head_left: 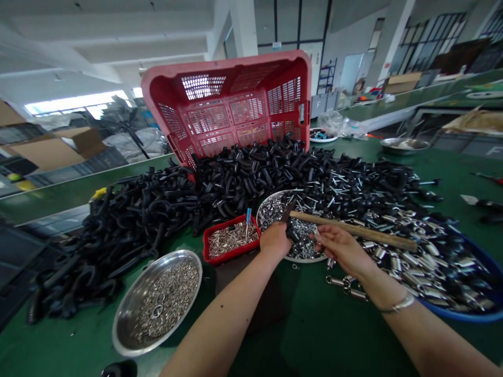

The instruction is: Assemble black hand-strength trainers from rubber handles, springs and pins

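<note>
My left hand (276, 241) is closed around a black plastic part (292, 232), mostly hidden by the fingers. Thumb and fingertips of my right hand (343, 248) pinch a small shiny metal piece (315, 233), just right of the black part and apart from it. Both hands are over the near side of a round white tray (271, 198) of small metal nuts. Across this tray and the heap to its right lies a hammer (353, 229) with a wooden handle. Left of my left hand stands a red tray (206, 251) of small metal pins, with a blue-handled tool (248, 217) in it.
A steel bowl (120, 327) of small metal parts sits at the left. Black plastic parts (236, 178) are heaped behind, spilling from a tipped red crate (228, 63). Metal springs (412, 275) and a blue basin (463, 315) are on the right of the green table (322, 335).
</note>
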